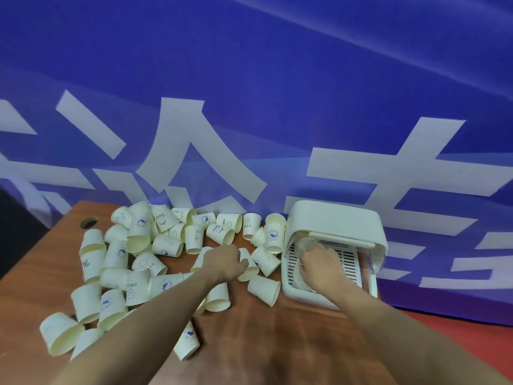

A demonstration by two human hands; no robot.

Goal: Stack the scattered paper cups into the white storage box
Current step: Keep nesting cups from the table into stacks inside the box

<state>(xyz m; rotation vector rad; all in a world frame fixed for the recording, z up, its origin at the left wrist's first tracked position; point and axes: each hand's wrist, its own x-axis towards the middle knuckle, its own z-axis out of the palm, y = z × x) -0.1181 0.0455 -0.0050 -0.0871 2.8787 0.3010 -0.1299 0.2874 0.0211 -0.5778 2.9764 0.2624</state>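
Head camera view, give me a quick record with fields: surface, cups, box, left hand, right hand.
surface: wooden table, blue banner behind
cups: many paper cups scattered, most lying on their sides, left and middle of table
box: white storage box at right, lid raised, slotted tray inside
left hand: left hand grips a cup in the pile
right hand: right hand reaches inside the box onto stacked cups; grip unclear

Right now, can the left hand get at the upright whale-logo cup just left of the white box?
Probably yes. The left hand grips a cup mid-table; the whale-logo cup stands beyond it with its top clear. Fallen cups lie between, so lifting over them seems needed.
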